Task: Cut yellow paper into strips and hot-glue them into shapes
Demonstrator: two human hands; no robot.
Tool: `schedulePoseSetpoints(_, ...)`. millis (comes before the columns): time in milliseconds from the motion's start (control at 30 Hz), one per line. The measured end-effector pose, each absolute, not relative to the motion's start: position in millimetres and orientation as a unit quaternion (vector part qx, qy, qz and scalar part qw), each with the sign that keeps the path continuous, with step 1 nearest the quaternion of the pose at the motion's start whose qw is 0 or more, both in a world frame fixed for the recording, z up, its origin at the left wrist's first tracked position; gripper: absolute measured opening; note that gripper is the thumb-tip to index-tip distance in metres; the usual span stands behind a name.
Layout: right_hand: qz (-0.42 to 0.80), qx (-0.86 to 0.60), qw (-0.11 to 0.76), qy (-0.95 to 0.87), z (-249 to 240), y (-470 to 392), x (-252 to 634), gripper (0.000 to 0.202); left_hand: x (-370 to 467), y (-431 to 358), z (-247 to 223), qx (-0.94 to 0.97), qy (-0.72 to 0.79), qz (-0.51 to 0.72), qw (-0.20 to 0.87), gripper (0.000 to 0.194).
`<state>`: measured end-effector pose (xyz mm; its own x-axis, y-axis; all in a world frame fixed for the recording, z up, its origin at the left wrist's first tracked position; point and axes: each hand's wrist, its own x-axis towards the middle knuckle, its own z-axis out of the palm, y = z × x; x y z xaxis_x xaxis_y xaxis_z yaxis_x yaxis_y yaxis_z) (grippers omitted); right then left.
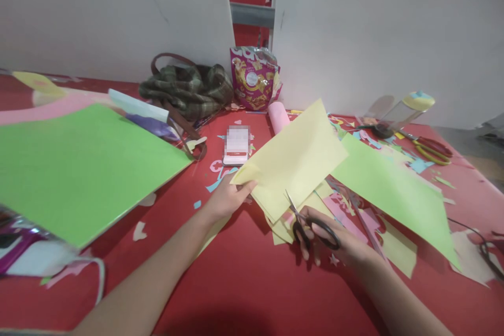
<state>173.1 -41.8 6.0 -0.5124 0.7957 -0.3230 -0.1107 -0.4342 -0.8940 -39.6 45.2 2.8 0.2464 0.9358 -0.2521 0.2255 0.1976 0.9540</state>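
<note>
My left hand pinches the near left corner of a pale yellow sheet of paper, thumb on top. The sheet is raised off the table and tilted, its far corner pointing up. In my right hand is a pair of scissors with black handles, fingers through the loops. The blades are slightly apart, at the sheet's near edge; whether they are biting into the paper I cannot tell. More yellow paper pieces lie beneath the sheet, partly hidden.
Green sheets lie at left and right. A phone, a pink roll, a snack bag and a plaid bag are behind. At right are a bottle and red-yellow scissors. Coloured scraps litter the red table.
</note>
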Motion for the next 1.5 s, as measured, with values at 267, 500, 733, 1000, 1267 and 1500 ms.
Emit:
schedulePoseSetpoints(267, 0.749, -0.391, 0.294, -0.447, 6, -41, 174, 0.024, -40, 45, 2, 0.546, 0.53, 0.309, 0.571, 0.022)
schedulePoseSetpoints(500, 0.746, -0.382, 0.3, -0.456, 3, -41, 174, 0.025, -40, 45, 7, 0.535, 0.543, 0.309, 0.57, 0.02)
schedulePoseSetpoints(733, 0.736, -0.403, 0.284, -0.464, 3, -41, 176, 0.025, -39, 46, 5, 0.539, 0.529, 0.318, 0.574, 0.021)
schedulePoseSetpoints(1000, 0.737, -0.406, 0.285, -0.459, -5, -41, 177, 0.025, -40, 48, 2, 0.532, 0.533, 0.303, 0.585, 0.02)
schedulePoseSetpoints(1267, 0.742, -0.409, 0.287, -0.447, -1, -39, 175, 0.023, -41, 49, 2, 0.54, 0.526, 0.302, 0.584, 0.019)
schedulePoseSetpoints(1500, 0.736, -0.426, 0.286, -0.442, -1, -40, 175, 0.023, -40, 49, 1, 0.521, 0.533, 0.305, 0.592, 0.023)
